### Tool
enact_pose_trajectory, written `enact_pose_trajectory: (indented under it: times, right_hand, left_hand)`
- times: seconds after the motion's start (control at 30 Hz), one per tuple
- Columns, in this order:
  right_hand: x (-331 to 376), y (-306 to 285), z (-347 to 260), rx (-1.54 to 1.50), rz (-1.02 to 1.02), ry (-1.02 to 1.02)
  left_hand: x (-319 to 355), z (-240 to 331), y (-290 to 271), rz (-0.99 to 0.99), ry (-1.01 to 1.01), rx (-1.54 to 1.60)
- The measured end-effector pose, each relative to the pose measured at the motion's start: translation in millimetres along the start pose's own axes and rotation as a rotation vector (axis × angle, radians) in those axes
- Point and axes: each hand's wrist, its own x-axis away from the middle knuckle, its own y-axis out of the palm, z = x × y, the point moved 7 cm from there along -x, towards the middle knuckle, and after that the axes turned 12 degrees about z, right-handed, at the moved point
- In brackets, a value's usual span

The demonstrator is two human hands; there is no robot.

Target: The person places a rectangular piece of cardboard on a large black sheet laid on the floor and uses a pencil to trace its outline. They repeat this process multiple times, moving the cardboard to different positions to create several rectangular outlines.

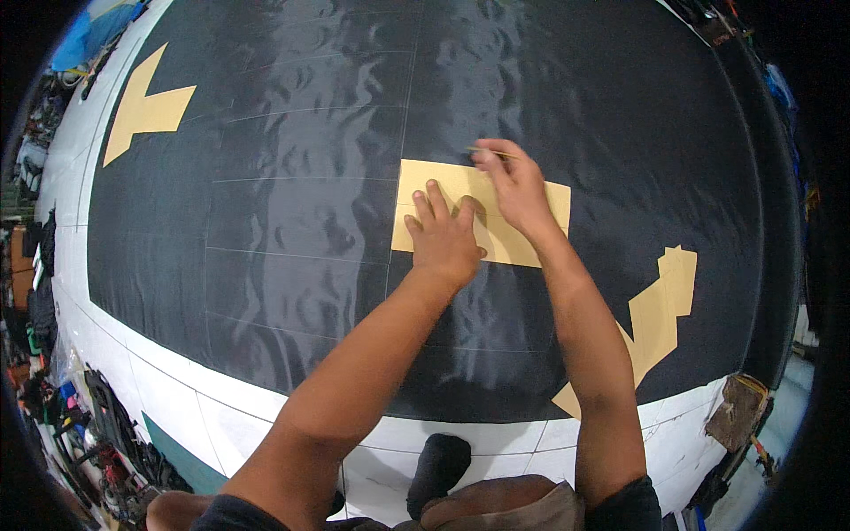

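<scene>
A rectangular piece of tan card (513, 242) lies flat on a large black glossy sheet (301, 212). My left hand (444, 234) presses on the card with its fingers spread. Over the card's far edge, my right hand (513, 181) pinches a thin yellowish pen-like stick (496, 153), slightly blurred. Its tip points left, close to the black sheet; whether it touches I cannot tell. Thin pale lines form a row of boxes on the sheet to the left of the card, and one long line runs along the card's left edge.
Angular tan card pieces lie on the sheet at the far left (149, 111) and near right (657, 314), the latter overlapping. A black roll (770, 292) runs along the right edge. White floor tiles (221, 389) border the sheet; clutter (97, 442) is piled at the left.
</scene>
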Motion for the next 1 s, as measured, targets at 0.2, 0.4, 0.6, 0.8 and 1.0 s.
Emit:
enact_pose_trajectory:
  times: [0.2, 0.4, 0.6, 0.8, 1.0]
  right_hand:
    - [-13, 68, -18, 0.220, -0.241, 0.015]
    - [-13, 76, -21, 0.203, -0.291, 0.002]
    - [-13, 73, -25, 0.330, -0.294, -0.188]
    - [-5, -21, -1, 0.462, -0.111, -0.162]
    - [6, -123, 50, 0.323, 0.153, 0.107]
  left_hand:
    - [-5, 2, 1, -0.152, -0.005, -0.076]
    - [-5, 3, -3, -0.224, 0.002, -0.084]
    - [-5, 3, 4, -0.105, 0.009, -0.092]
    - [-9, 6, -3, -0.136, -0.021, -0.050]
    - [-13, 14, 0, -0.183, 0.003, -0.105]
